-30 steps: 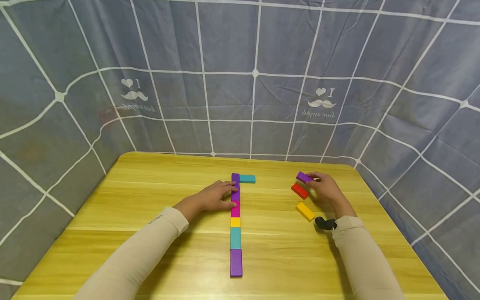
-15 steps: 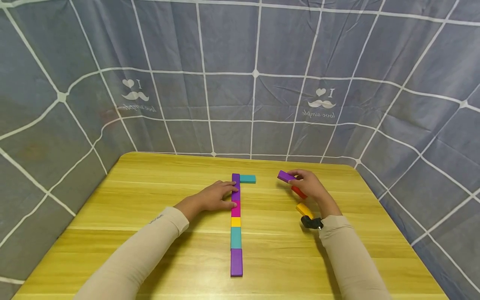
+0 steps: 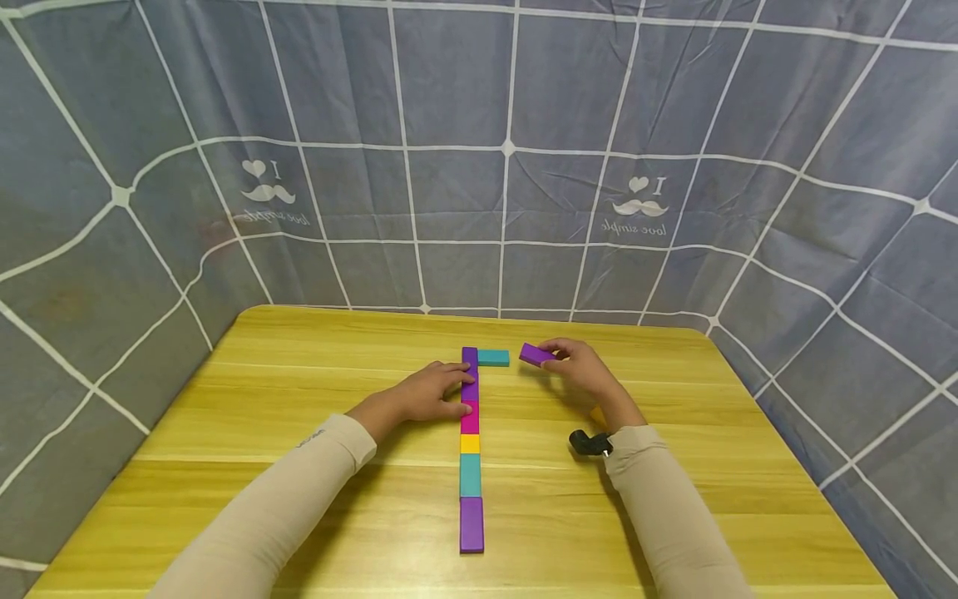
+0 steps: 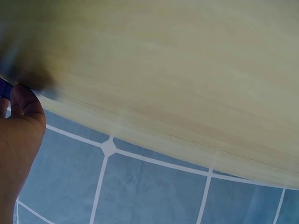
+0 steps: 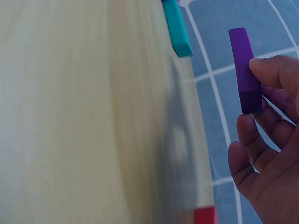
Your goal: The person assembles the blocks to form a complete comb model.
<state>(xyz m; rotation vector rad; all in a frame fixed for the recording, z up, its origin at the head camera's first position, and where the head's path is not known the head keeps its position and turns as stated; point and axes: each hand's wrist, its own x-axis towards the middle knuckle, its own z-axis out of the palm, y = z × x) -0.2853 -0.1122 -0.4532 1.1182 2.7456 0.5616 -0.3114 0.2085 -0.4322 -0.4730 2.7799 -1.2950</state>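
A row of blocks runs toward the person: purple at the far end, then a magenta block [image 3: 470, 418], a yellow block [image 3: 470, 444], a teal block [image 3: 470, 476] and a purple block [image 3: 471, 524]. My left hand [image 3: 425, 393] rests its fingertips on the far purple part, the thumb touching the magenta block. Another teal block [image 3: 494, 358] lies crosswise, its left end against the row's far end. My right hand [image 3: 587, 373] pinches a purple block [image 5: 244, 70] between thumb and fingers, held off the table just right of that teal block.
Under the right forearm a yellow block [image 3: 597, 416] is mostly hidden. In the right wrist view, a red block [image 5: 205, 216] shows at the bottom edge. A grey curtain [image 3: 456, 200] with white lines stands behind the wooden table [image 3: 299, 349].
My right hand has carried the purple block leftward, close to the crosswise teal block. Its arm now covers the red block and most of the yellow one. My left hand stays put.
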